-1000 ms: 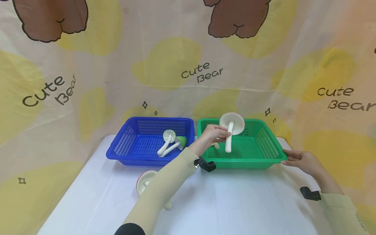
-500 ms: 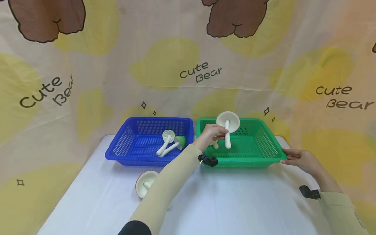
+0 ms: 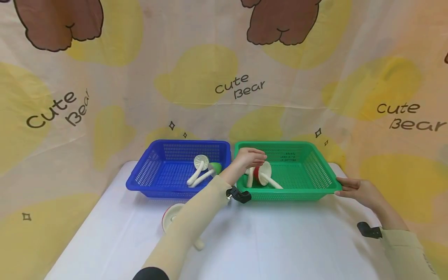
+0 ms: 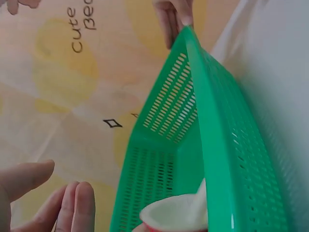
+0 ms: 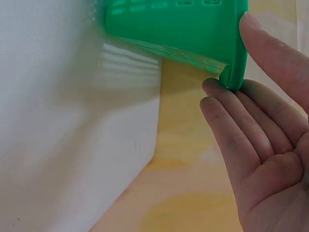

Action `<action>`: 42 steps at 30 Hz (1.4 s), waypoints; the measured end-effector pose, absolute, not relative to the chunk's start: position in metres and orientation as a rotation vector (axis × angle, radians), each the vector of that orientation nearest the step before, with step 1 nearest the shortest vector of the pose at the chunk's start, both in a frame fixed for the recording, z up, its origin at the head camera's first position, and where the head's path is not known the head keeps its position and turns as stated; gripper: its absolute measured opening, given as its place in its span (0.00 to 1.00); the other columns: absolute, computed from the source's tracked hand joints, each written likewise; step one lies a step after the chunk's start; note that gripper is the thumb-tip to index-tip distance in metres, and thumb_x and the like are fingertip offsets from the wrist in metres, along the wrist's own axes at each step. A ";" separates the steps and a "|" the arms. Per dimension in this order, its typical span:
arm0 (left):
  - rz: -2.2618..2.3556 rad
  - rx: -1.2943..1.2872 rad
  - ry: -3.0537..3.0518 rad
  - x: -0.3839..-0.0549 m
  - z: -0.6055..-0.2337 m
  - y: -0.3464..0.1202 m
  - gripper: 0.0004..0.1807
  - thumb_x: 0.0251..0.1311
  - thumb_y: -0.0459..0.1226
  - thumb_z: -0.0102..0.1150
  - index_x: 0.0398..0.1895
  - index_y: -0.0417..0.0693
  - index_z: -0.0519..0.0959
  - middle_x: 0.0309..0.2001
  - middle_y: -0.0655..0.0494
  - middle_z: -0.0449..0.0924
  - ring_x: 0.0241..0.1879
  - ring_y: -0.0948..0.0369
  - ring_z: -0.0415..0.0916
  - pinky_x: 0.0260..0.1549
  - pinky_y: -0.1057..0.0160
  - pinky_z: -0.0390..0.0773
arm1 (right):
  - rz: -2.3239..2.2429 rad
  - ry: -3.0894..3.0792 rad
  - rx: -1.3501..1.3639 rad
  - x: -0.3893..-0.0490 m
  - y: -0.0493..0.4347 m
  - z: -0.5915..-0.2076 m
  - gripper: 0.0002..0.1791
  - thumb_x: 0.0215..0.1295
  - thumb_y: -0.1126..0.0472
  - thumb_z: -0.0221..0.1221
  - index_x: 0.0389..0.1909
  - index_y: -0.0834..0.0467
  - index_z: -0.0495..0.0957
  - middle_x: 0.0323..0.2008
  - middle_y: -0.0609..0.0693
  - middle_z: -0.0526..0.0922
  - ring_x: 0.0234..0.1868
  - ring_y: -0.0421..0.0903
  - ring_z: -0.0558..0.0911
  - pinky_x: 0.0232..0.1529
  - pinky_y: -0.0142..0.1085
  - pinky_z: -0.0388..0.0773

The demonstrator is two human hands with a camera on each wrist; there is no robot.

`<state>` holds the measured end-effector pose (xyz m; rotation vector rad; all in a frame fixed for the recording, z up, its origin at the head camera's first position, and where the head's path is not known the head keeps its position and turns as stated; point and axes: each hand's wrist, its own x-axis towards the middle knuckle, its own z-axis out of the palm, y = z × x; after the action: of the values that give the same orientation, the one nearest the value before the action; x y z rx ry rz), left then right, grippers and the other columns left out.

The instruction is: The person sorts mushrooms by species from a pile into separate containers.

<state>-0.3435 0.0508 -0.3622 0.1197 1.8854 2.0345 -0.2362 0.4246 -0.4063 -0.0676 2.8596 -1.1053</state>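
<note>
My left hand [image 3: 250, 158] hovers above the left end of the green basket [image 3: 290, 191], holding nothing. Thumb and fingers [image 4: 83, 208] stand apart in the left wrist view. Just below the hand, a red-capped toy mushroom [image 3: 265, 173] lies in the basket, its white stem pointing toward the front right. Beside it shows the pale stem of another mushroom [image 3: 250, 179], mostly covered by the hand. At the basket's right front corner my right hand [image 3: 360, 192] grips the rim, with the thumb [image 5: 273, 55] on one side and fingers on the other.
A blue basket [image 3: 145, 187] stands left of the green one; inside lie a white mushroom [image 3: 201, 161] and a green-capped mushroom [image 3: 215, 168]. Another red-rimmed mushroom [image 3: 170, 217] rests on the white table [image 3: 280, 237], partly behind my left forearm. A printed cloth [image 3: 196, 77] hangs behind.
My left hand has let go of the large mushroom, which now lies in the green basket, and has drawn slightly left. My right hand stays on the rim.
</note>
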 end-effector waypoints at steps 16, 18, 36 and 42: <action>2.064 0.298 1.856 -0.293 -0.359 -0.017 0.18 0.59 0.32 0.62 0.52 0.37 0.77 0.46 0.49 0.81 0.45 0.53 0.82 0.51 0.59 0.81 | -1.068 2.860 -0.050 -0.237 0.421 -0.405 0.42 0.58 0.44 0.63 0.67 0.63 0.63 0.55 0.66 0.77 0.38 0.15 0.70 0.53 0.62 0.72; 2.059 0.312 1.868 -0.288 -0.362 -0.026 0.18 0.59 0.32 0.61 0.52 0.35 0.77 0.45 0.49 0.81 0.45 0.53 0.82 0.51 0.59 0.81 | -1.061 2.867 -0.055 -0.237 0.422 -0.405 0.42 0.58 0.44 0.63 0.67 0.63 0.63 0.55 0.65 0.77 0.39 0.18 0.72 0.52 0.62 0.72; 1.976 0.191 2.030 -0.238 -0.415 -0.103 0.20 0.57 0.34 0.63 0.51 0.32 0.77 0.47 0.43 0.82 0.43 0.57 0.82 0.51 0.58 0.81 | -1.072 2.848 -0.037 -0.237 0.424 -0.406 0.42 0.59 0.44 0.63 0.67 0.64 0.62 0.55 0.65 0.77 0.35 0.12 0.68 0.52 0.62 0.72; 1.928 0.141 2.073 -0.215 -0.431 -0.131 0.24 0.57 0.37 0.64 0.53 0.30 0.75 0.47 0.44 0.82 0.44 0.57 0.82 0.49 0.60 0.82 | -1.046 2.874 -0.056 -0.237 0.425 -0.405 0.41 0.59 0.45 0.63 0.66 0.65 0.63 0.54 0.65 0.78 0.36 0.14 0.70 0.50 0.53 0.77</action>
<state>-0.2148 -0.1311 -0.4313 0.1409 2.0728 1.9277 -0.2370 0.4246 -0.4052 -0.0558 2.8736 -1.0458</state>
